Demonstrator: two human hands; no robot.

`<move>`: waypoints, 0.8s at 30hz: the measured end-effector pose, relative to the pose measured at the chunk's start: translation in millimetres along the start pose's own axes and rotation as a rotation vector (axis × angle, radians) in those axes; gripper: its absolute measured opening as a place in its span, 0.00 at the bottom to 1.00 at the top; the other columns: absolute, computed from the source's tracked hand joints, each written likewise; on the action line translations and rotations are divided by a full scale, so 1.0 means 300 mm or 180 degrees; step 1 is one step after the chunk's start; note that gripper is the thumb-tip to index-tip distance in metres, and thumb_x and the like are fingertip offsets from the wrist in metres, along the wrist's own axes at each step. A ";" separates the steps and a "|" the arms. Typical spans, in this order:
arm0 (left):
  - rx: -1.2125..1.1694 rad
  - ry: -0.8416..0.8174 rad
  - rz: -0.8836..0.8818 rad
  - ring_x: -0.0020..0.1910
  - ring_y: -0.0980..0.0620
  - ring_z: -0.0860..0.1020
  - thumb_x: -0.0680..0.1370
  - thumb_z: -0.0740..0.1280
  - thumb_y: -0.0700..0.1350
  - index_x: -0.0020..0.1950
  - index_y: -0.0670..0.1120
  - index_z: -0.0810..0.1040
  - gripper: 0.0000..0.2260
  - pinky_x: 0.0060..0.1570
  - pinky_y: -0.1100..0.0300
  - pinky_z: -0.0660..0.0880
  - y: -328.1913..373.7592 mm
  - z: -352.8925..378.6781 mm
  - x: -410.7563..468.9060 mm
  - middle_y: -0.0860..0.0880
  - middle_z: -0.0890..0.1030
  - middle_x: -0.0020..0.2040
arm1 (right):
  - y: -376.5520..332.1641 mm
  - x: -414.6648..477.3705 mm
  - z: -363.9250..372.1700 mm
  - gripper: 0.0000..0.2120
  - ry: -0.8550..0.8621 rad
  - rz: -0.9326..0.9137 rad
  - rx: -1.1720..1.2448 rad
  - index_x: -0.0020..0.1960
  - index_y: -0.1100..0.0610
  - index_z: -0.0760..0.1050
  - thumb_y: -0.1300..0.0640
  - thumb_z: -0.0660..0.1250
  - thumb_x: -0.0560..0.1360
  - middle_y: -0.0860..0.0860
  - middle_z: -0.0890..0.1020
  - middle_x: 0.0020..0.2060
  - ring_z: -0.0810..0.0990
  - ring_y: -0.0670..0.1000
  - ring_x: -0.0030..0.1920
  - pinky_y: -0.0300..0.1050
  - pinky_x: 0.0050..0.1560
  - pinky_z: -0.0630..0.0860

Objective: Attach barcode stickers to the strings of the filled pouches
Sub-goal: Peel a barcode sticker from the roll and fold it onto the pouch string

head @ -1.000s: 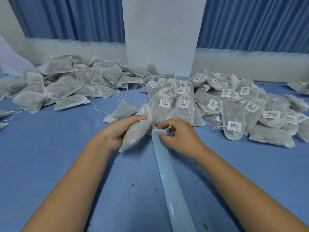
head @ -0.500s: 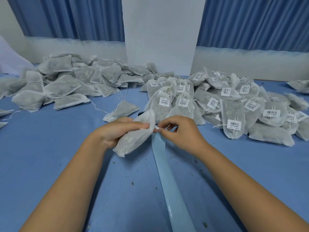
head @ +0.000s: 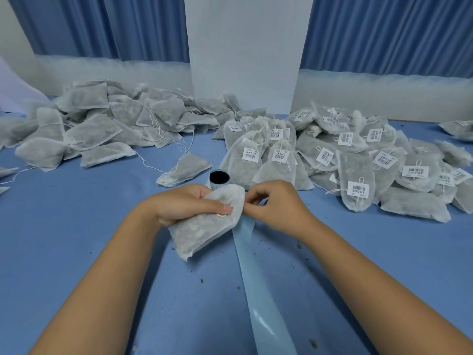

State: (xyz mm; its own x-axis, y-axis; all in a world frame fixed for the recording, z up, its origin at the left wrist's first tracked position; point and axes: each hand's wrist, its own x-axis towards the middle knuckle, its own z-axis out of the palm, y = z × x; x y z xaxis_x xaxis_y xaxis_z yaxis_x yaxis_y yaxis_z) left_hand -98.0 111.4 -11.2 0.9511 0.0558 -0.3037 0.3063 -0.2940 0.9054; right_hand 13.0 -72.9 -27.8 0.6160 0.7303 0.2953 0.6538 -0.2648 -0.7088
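The strip (head: pixel 258 290) runs up from bottom centre. At mid-frame the left hand (head: pixel 184 203) grips the pouch (head: pixel 204 231), thumb by its string (head: pixel 221 214). The right hand (head: pixel 276 206) pinches at the pouch's mouth, and what it pinches is hidden. A sticker pressed blind could likely catch fabric or fold on itself. The tagged pile (head: pixel 358 172) lies beyond, at right.

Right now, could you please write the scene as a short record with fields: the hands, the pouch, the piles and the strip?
left hand: grips the pouch near its top, thumb on the front
right hand: fingers curled, pinching at the pouch's top edge; any sticker is hidden
pouch: filled, no barcode sticker visible
backing strip: pale blue, lies on the table under the hands
left pile: pouches without stickers
right pile: pouches with barcode stickers on their strings
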 end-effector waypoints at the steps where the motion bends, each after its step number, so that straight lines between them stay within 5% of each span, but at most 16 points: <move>1: 0.0020 0.0012 -0.0002 0.32 0.58 0.80 0.66 0.74 0.53 0.32 0.53 0.84 0.06 0.32 0.67 0.74 0.000 0.003 0.002 0.52 0.82 0.33 | 0.001 0.001 -0.001 0.07 -0.0029 -0.0071 -0.0110 0.35 0.48 0.81 0.56 0.74 0.70 0.41 0.81 0.31 0.78 0.40 0.34 0.31 0.37 0.74; 11: -0.0060 0.0094 0.0041 0.35 0.54 0.81 0.58 0.77 0.59 0.37 0.49 0.85 0.16 0.34 0.65 0.76 0.001 0.007 0.006 0.49 0.83 0.37 | 0.006 0.003 -0.005 0.07 -0.0044 -0.0651 -0.0894 0.44 0.57 0.81 0.56 0.67 0.77 0.45 0.78 0.36 0.78 0.49 0.39 0.47 0.44 0.75; 16: -0.0119 0.0169 -0.0012 0.36 0.54 0.81 0.66 0.80 0.54 0.44 0.45 0.85 0.15 0.35 0.65 0.76 -0.004 -0.004 0.007 0.48 0.84 0.39 | 0.025 0.015 0.006 0.09 0.0522 0.0121 0.0200 0.38 0.54 0.78 0.59 0.67 0.76 0.45 0.80 0.32 0.78 0.43 0.34 0.36 0.41 0.75; 20: -0.0212 0.0235 -0.0036 0.35 0.55 0.81 0.62 0.75 0.56 0.44 0.44 0.85 0.18 0.33 0.66 0.76 0.001 -0.005 0.004 0.48 0.84 0.39 | 0.041 0.037 -0.006 0.09 0.0580 0.0753 0.0860 0.38 0.58 0.77 0.60 0.65 0.77 0.42 0.77 0.23 0.78 0.47 0.31 0.54 0.49 0.81; 24: -0.0192 0.0259 -0.0075 0.37 0.54 0.81 0.63 0.75 0.56 0.52 0.38 0.84 0.26 0.34 0.65 0.76 -0.001 -0.004 0.006 0.45 0.84 0.44 | 0.041 0.046 -0.005 0.08 0.0619 0.1038 0.1356 0.41 0.60 0.77 0.62 0.63 0.77 0.45 0.81 0.28 0.81 0.45 0.29 0.45 0.39 0.82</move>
State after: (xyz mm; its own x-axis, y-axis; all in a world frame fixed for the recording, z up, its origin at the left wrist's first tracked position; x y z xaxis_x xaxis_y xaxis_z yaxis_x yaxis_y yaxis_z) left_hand -96.4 112.8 -11.6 0.9429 0.1400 -0.3022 0.3280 -0.2337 0.9153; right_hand 30.2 -67.1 -31.6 0.8522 0.5132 0.1018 0.2060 -0.1504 -0.9669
